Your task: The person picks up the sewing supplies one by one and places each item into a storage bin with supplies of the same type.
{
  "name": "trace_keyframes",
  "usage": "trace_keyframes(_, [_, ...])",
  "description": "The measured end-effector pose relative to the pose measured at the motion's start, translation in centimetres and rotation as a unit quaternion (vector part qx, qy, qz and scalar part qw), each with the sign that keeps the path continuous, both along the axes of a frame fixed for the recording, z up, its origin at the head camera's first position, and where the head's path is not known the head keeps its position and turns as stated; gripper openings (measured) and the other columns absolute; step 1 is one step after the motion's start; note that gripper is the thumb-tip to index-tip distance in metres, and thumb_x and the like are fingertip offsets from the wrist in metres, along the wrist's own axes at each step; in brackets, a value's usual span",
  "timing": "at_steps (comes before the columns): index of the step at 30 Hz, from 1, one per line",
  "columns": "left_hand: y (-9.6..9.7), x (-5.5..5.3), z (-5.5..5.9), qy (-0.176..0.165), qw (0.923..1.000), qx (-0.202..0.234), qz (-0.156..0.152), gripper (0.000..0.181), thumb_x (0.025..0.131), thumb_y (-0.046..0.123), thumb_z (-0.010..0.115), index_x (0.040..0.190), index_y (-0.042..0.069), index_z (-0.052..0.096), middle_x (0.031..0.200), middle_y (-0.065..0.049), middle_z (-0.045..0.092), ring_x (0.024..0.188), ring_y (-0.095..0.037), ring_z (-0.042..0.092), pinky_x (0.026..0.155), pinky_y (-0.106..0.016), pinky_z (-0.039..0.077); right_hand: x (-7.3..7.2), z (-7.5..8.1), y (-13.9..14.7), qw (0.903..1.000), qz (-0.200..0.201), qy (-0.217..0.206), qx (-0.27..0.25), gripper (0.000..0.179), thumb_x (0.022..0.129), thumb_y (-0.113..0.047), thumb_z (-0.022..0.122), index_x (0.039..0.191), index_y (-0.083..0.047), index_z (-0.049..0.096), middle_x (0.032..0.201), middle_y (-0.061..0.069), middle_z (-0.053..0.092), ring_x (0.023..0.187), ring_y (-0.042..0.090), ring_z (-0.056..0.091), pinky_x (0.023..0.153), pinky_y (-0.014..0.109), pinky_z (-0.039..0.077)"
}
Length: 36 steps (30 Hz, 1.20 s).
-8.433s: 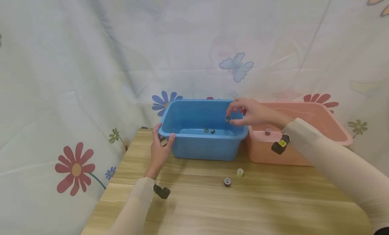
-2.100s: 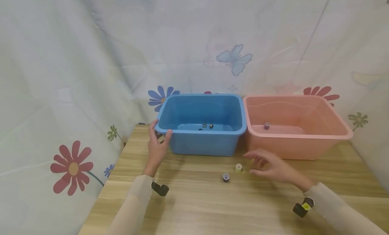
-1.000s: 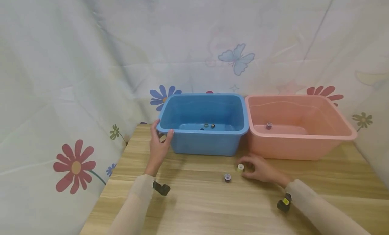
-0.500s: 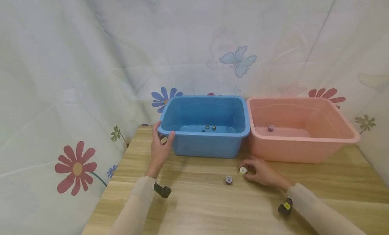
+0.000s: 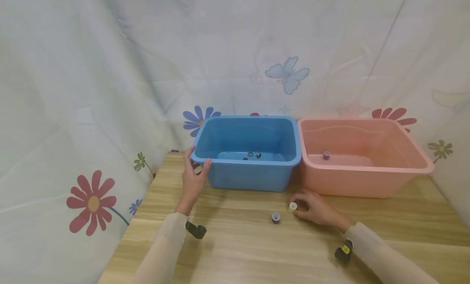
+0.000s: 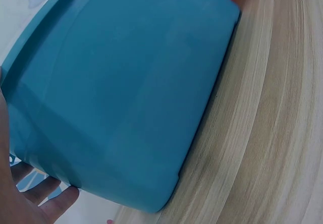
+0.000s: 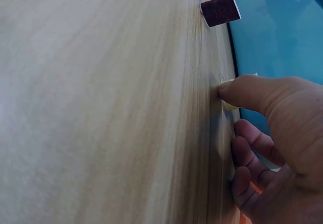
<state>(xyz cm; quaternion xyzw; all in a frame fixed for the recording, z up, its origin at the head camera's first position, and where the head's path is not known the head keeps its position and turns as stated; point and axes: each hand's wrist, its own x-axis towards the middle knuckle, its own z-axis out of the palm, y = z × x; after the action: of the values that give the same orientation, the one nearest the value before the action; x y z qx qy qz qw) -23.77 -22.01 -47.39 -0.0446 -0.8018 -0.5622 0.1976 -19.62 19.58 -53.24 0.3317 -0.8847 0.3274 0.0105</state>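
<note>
My left hand (image 5: 192,184) grips the left front corner of the blue plastic tub (image 5: 249,178), thumb on the front rim and fingers round the side. On the wooden table, before the gap between the tubs, my right hand (image 5: 315,208) pinches a small pale-yellow spool-like cylinder (image 5: 293,206) with a white, holed top. The right wrist view shows its thumb over most of the yellow side (image 7: 231,106). Just left of it stands a dark maroon spool-like cylinder (image 5: 276,218) with white rims. Several small dark ring-like pieces (image 5: 258,155) lie on the blue tub's floor.
A pink plastic tub (image 5: 345,184) stands against the blue one's right side, with one purplish spool-like cylinder (image 5: 326,155) inside. Behind both hangs a white curtain (image 5: 235,51) printed with flowers and a butterfly. The wooden table's (image 5: 235,251) left edge runs past my left forearm.
Earlier my right hand held a dark ring over the blue tub; another dark piece now shows inside. The hand then came down to the yellow cylinder and pinched it. My left hand stayed put.
</note>
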Motion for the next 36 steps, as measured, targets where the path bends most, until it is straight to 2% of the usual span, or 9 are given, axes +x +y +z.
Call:
trace_keyframes(4, [0.0,0.0,0.1,-0.004,1.0000,-0.001,0.001,0.073,0.099,0.052,0.063,0.158,0.034,0.023,0.161,-0.007,0.039,0.135,-0.038,0.051,0.100,-0.063,0.049,0.0,0.0,-0.1,1.0000,-0.002,-0.003,0.004,0.025,0.086,-0.010,0.082,0.109,-0.016,0.074,0.106,-0.008,0.064,0.097,0.017,0.057,0.087,0.038,0.050])
trace_keyframes(14, [0.0,-0.1,-0.1,-0.003,1.0000,-0.002,-0.001,0.073,0.099,0.053,0.063,0.157,0.036,0.024,0.161,-0.009,0.039,0.133,-0.040,0.052,0.101,-0.061,0.049,-0.1,0.7,0.2,0.9986,0.030,0.038,-0.021,0.025,0.084,-0.009,0.084,0.107,-0.012,0.074,0.099,-0.009,0.064,0.088,0.018,0.059,0.076,0.035,0.053])
trace_keyframes(24, [0.1,0.0,0.0,-0.006,1.0000,-0.004,0.004,0.074,0.099,0.053,0.063,0.158,0.034,0.023,0.160,-0.009,0.040,0.132,-0.040,0.052,0.101,-0.061,0.049,0.2,3.3,0.6,0.9981,0.050,0.034,-0.016,0.026,0.085,-0.011,0.083,0.108,-0.016,0.073,0.102,-0.011,0.064,0.089,0.017,0.059,0.076,0.033,0.053])
trace_keyframes(28, [0.0,0.0,-0.2,-0.004,1.0000,-0.005,0.004,0.074,0.099,0.053,0.063,0.158,0.034,0.023,0.159,-0.009,0.041,0.133,-0.040,0.052,0.101,-0.062,0.049,0.5,4.4,0.6,0.9986,0.046,0.021,-0.017,0.030,0.085,-0.010,0.084,0.109,-0.023,0.072,0.102,-0.012,0.063,0.088,0.014,0.059,0.074,0.029,0.053])
trace_keyframes(36, [0.0,0.1,-0.1,-0.008,1.0000,-0.002,0.003,0.075,0.099,0.054,0.063,0.159,0.034,0.023,0.160,-0.009,0.040,0.133,-0.039,0.051,0.102,-0.061,0.049,0.9,6.4,0.7,0.9993,0.037,0.000,0.002,0.032,0.085,-0.010,0.083,0.108,-0.027,0.071,0.104,-0.012,0.061,0.088,0.015,0.060,0.070,0.030,0.055])
